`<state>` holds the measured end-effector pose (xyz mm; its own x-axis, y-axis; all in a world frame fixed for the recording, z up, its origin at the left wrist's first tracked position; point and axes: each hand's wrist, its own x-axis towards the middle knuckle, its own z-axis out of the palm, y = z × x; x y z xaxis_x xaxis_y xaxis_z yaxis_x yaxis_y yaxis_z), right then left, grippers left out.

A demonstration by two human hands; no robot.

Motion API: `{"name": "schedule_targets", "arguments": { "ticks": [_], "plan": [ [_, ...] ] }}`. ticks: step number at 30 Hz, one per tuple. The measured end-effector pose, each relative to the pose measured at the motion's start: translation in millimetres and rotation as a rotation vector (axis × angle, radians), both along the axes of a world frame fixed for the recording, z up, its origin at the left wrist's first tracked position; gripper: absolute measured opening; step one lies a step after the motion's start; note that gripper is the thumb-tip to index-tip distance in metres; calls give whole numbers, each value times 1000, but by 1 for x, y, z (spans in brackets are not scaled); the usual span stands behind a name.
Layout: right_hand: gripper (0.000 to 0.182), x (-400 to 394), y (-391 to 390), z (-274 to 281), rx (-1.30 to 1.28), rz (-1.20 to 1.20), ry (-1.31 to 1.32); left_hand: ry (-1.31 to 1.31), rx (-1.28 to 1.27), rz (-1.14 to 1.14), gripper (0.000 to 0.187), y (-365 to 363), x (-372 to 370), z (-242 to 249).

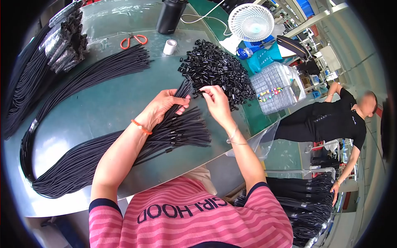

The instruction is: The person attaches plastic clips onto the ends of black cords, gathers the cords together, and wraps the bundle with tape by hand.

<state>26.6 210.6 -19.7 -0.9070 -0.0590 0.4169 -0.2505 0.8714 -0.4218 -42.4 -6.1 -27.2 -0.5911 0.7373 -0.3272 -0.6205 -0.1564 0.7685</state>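
Note:
My left hand (164, 103), with an orange bead bracelet at the wrist, is closed round a bunch of thin black cords (185, 88), their ends pointing away from me. Close by on the right, my right hand (216, 104) pinches a small black tube-like piece at the cord ends; the fingertips partly hide it. Beyond both hands spreads a heap of small black tube pieces (215, 66). Below my left hand more black cords (182, 130) fan out, several carrying such pieces near their ends. They loop back at the left of the table.
Another row of cords (99, 74) lies further back. Orange-handled scissors (133, 40), a white tape roll (169, 47) and a black bottle (171, 16) stand behind. To the right are a fan (251, 22) and a clear plastic organizer box (277, 87). A person (326, 120) stands beyond.

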Motion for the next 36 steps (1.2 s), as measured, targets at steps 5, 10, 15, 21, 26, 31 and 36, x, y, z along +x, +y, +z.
{"name": "schedule_targets", "arguments": {
  "ticks": [5, 10, 15, 21, 26, 31, 36],
  "plan": [
    [17, 5, 1, 7, -1117, 64, -411, 28, 14, -7, 12, 0, 1, -2],
    [17, 9, -20, 25, -1200, 105, -447, 60, -2, -10, 13, -1, 2, 1],
    [17, 12, -19, 26, -1160, 165, -384, 157, 57, -2, 14, -2, 5, 1],
    [11, 7, -21, 25, -553, 185, -325, 169, 36, 4, 11, 4, 3, -4],
    [6, 35, -72, 14, 47, 417, 0, 115, 39, 56, 8, 2, 1, -7],
    [5, 36, -71, 30, -74, 405, -90, 55, 28, 84, 8, -2, -2, -4],
    [18, 20, -8, -3, 303, 167, 199, 63, -18, 10, 11, 0, -2, 2]
  ]
}}
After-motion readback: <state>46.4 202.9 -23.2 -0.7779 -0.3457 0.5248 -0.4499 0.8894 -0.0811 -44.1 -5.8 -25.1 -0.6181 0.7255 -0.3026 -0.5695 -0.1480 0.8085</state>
